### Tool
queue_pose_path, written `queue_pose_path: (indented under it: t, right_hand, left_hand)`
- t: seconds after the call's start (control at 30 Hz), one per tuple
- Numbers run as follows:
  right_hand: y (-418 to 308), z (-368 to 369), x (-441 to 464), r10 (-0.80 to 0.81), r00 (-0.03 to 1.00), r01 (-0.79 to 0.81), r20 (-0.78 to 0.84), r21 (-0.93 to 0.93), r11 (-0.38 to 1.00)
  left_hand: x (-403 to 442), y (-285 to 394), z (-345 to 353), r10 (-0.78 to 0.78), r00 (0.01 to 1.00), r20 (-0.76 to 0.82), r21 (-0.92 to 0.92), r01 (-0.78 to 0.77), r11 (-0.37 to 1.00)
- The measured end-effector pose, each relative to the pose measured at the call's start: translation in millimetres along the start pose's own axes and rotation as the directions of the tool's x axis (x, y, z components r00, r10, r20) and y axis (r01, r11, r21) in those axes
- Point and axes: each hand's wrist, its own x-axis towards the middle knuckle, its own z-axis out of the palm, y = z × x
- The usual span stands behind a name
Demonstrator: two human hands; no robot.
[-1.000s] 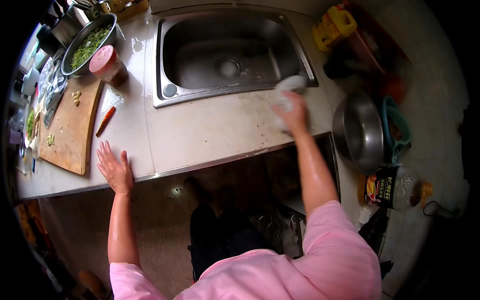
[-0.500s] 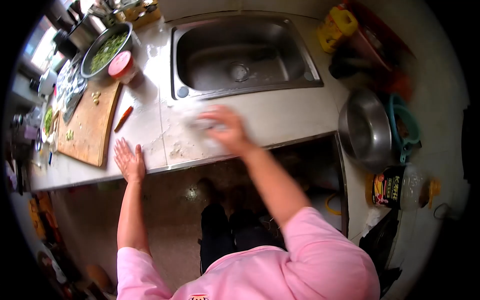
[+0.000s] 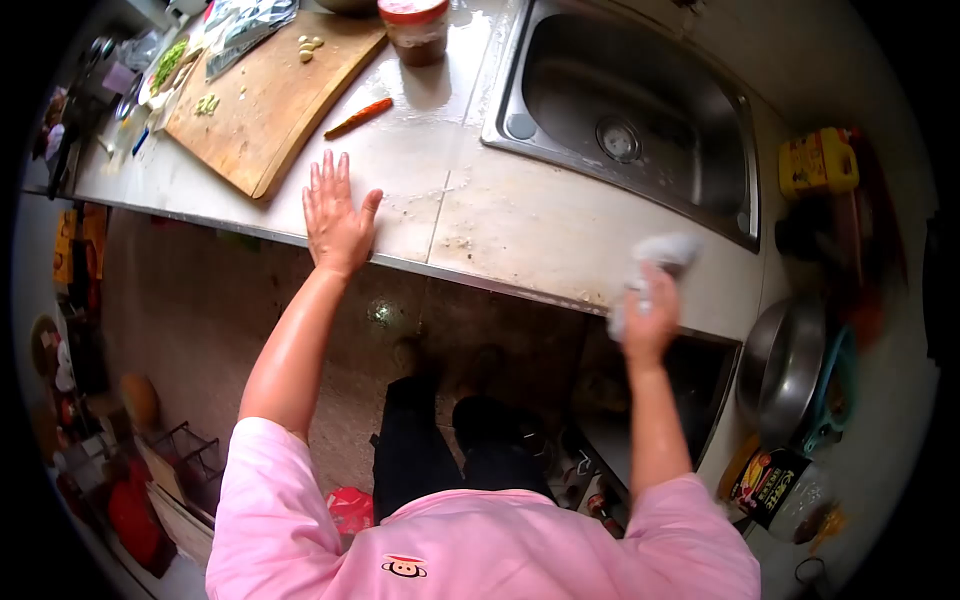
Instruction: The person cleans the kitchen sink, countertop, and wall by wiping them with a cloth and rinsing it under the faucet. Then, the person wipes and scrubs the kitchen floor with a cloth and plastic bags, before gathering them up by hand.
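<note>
My left hand (image 3: 338, 220) lies flat on the tiled countertop (image 3: 540, 215), fingers spread, close to its front edge. Just beyond its fingertips is an orange-red peeler or small knife handle (image 3: 358, 118); its exact kind is unclear. A wooden cutting board (image 3: 262, 110) with garlic cloves (image 3: 308, 46) on it lies to the left. My right hand (image 3: 652, 312) is closed on a whitish cloth (image 3: 665, 258), slightly blurred, at the counter's front edge below the sink (image 3: 520, 125). Crumbs and wet smears dot the tiles between my hands.
A red-lidded jar (image 3: 415, 35) stands behind the board. At the right are a steel basin (image 3: 780, 370), a teal basket (image 3: 835, 390), a large plastic bottle (image 3: 775, 490) and a yellow jug (image 3: 818, 163). The counter's front edge overhangs a dark opening.
My right hand has swept the cloth rightward along the counter, toward the front edge. My left hand remains flat on the counter. The camera view has shifted and turned.
</note>
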Motion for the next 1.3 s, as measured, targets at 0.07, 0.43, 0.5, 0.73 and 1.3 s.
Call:
queue_pose_path:
  t: [0.07,0.43,0.5,0.73,1.3]
  right_hand:
    - [-65,36,3,-0.108,0.994,0.109,0.024,-0.011,0.994]
    - [-134,118,91,-0.179,0.984,0.164,0.014,0.33,0.93]
    - [-154,147,104,-0.211,0.975,0.188,0.065,0.255,0.948]
    - [-280,181,55,-0.661,0.708,0.333,0.247,0.709,0.622]
    - [-115,84,51,-0.203,0.942,0.1,0.267,0.353,0.93]
  left_hand:
    - [1,-1,-1,-0.007,1.0,-0.022,-0.013,0.007,1.0]
    - [-3,-4,1,-0.036,0.985,-0.167,-0.241,-0.006,0.97]
    - [-4,-5,0,-0.062,0.985,-0.161,-0.357,0.0,0.934]
    - [-18,-34,-20,-0.288,0.905,-0.313,-0.769,-0.064,0.636]
    - [-400,-214,8,-0.551,0.762,0.341,-0.364,0.647,0.67]
